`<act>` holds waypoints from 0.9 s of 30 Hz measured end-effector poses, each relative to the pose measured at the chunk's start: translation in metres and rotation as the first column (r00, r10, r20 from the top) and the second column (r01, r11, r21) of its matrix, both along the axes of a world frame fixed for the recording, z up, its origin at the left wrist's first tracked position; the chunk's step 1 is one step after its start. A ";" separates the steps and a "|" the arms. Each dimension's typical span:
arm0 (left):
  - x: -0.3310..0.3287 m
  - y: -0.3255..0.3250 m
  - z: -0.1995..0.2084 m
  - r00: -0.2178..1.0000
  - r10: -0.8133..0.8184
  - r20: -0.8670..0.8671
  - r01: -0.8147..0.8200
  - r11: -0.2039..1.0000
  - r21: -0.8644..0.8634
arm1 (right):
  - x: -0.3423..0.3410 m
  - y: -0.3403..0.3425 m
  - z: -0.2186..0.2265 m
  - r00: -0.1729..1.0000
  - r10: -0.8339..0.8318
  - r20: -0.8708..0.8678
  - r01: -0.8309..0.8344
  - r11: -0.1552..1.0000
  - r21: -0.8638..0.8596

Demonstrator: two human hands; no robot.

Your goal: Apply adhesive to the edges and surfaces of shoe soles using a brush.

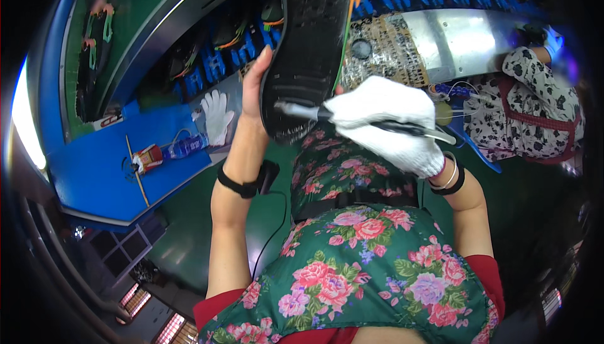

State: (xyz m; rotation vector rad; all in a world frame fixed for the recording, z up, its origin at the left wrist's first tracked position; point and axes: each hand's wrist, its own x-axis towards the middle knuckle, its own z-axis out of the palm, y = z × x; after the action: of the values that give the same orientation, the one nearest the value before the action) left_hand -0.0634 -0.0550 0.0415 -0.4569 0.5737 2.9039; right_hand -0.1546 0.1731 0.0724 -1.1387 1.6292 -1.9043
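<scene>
Bottom up in front of me is a black shoe sole (308,54) with an orange and green rim. Its surface looks wet and shiny in places. My left hand (255,83), bare, grips the sole from its left side, thumb along the edge and the other fingers mostly hidden behind. A white knitted glove covers my right hand (385,120), closed round the dark handle of a brush (299,110). The brush's pale head lies over the lower end of the sole, seemingly touching it. A thin hose (440,135) runs out from the handle's back end.
A blue table (100,186) at left bears a white glove (216,116), a blue-labelled bottle (187,147) and a small red-and-white packet (148,158). Blue racks (214,66) with shoe parts line the far side. A metal ledge (456,45) and a co-worker's patterned sleeve (535,73) are at right.
</scene>
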 end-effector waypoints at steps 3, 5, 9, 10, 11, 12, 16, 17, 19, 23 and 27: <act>0.007 0.018 -0.008 0.987 0.100 0.130 -0.127 0.968 0.218 | -0.042 -0.004 0.000 0.958 -0.044 -0.284 0.048 0.999 0.008; 0.012 0.026 -0.011 0.998 -0.069 0.014 0.066 0.985 0.157 | -0.070 -0.013 0.001 0.805 -0.258 -0.534 0.251 0.964 -0.088; 0.019 0.028 -0.010 0.997 -0.079 -0.006 0.079 0.983 0.163 | -0.067 -0.018 0.011 0.499 -0.239 -0.833 0.324 0.943 -0.076; 0.020 0.026 -0.008 0.998 -0.054 -0.038 0.059 0.988 0.145 | -0.055 -0.018 0.015 0.597 -0.192 -0.779 0.210 0.974 -0.079; 0.024 0.023 -0.006 0.972 0.123 0.201 -0.171 0.955 0.243 | -0.029 -0.015 0.014 0.586 -0.123 -0.801 0.185 0.983 -0.015; 0.024 0.023 -0.005 0.969 0.151 0.197 -0.195 0.954 0.227 | -0.010 -0.011 0.016 0.651 -0.023 -0.758 0.067 0.997 0.027; 0.034 0.015 0.000 0.993 0.093 -0.072 -0.077 0.977 0.200 | 0.012 0.000 0.015 0.947 0.305 -0.099 -0.312 0.948 -0.060; 0.038 0.014 0.003 0.988 0.127 -0.090 -0.111 0.981 0.157 | 0.003 0.004 0.016 0.928 0.354 0.117 -0.348 0.935 -0.065; 0.050 0.008 0.013 0.965 0.151 -0.214 -0.137 0.988 0.076 | -0.009 0.007 0.017 0.897 0.246 0.368 -0.196 0.966 -0.168; 0.066 -0.024 0.046 0.877 0.184 -0.443 -0.205 0.979 0.000 | -0.020 0.014 0.017 0.905 0.142 0.402 -0.035 0.964 -0.263; 0.056 -0.099 0.099 0.790 0.134 -0.598 -0.276 0.949 -0.152 | -0.002 0.011 0.004 0.697 0.118 0.708 -0.002 0.987 -0.163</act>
State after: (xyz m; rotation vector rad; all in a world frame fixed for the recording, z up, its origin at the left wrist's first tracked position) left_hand -0.0079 -0.1542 0.1401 0.4151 1.0093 3.1863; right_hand -0.1570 0.1843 0.0768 -0.3615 0.9991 -2.0740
